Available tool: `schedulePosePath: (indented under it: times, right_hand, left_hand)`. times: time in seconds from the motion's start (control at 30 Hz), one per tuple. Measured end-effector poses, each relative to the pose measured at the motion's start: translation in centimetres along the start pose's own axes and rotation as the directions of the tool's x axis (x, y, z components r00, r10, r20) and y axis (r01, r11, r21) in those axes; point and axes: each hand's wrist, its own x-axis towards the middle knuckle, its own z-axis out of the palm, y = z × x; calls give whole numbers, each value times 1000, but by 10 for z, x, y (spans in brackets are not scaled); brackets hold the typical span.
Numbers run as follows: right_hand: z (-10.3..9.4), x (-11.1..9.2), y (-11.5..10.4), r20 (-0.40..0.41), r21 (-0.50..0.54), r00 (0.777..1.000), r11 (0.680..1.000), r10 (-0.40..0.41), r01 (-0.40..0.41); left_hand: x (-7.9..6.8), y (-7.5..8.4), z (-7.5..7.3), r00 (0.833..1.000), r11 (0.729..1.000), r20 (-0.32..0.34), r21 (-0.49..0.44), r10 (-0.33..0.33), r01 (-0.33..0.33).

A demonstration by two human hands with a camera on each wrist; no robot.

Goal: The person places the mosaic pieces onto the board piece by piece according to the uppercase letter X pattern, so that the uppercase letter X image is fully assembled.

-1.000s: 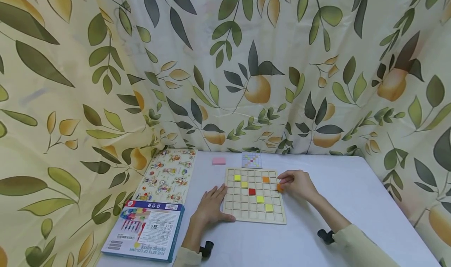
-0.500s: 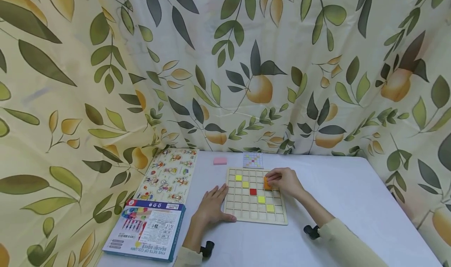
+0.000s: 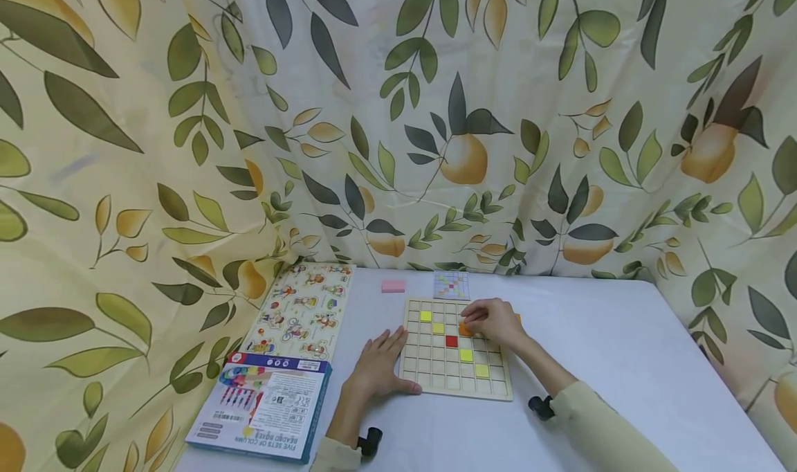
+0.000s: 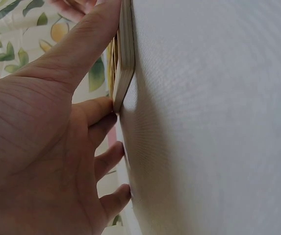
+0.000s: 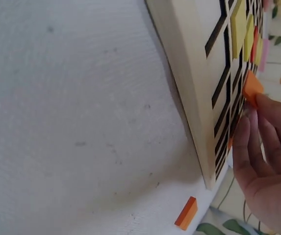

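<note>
A wooden grid board [image 3: 426,375] lies on the table, with several yellow tiles [image 3: 466,355] and one red tile [image 3: 451,341] in a diagonal row. My right hand [image 3: 496,321] is over the board's far right part, pinching an orange square tile [image 5: 252,89] between thumb and fingers. The tile is tilted close to the grid. Partly behind those fingers, another bit of orange shows on the board in the right wrist view. My left hand [image 3: 373,371] rests at the board's left side, fingers spread. Its thumb [image 4: 76,49] lies along the near edge, touching the wood.
One loose orange tile [image 5: 187,214] lies on the table beside the board's right edge. Behind the board are a small patterned card [image 3: 451,285] and a pink block [image 3: 393,286]. To the left lie a boxed set [image 3: 261,403] and a picture-printed sheet [image 3: 305,306]. Patterned curtains surround the table.
My right hand has carried an orange tile from the board's right edge leftward over the grid, towards the red tile. The left hand stays in place; the view has shifted slightly.
</note>
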Motion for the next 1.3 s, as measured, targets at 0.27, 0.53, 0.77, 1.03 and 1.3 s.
schedulePosePath:
  times: [0.27, 0.53, 0.77, 1.03, 1.3]
  right_hand:
    - [3, 0, 1, -19, -90, 1000, 996, -1, -1]
    - [4, -5, 2, -14, -106, 1000, 994, -12, 10]
    - [-14, -19, 2, -127, -114, 992, 993, 10, -25]
    - [-41, -33, 23, -206, -225, 977, 970, 44, -91]
    - [-53, -45, 36, -185, -317, 983, 945, 20, -78]
  left_hand:
    - [1, 1, 0, 1000, 1000, 6, -2, -2, 2]
    - [1, 2, -1, 1000, 1000, 13, -1, -2, 2]
    - [2, 0, 1, 1000, 1000, 12, 14, -5, 5]
    - [0, 1, -2, 1000, 1000, 5, 8, 0, 0]
    - [0, 2, 0, 1000, 1000, -3, 6, 14, -14]
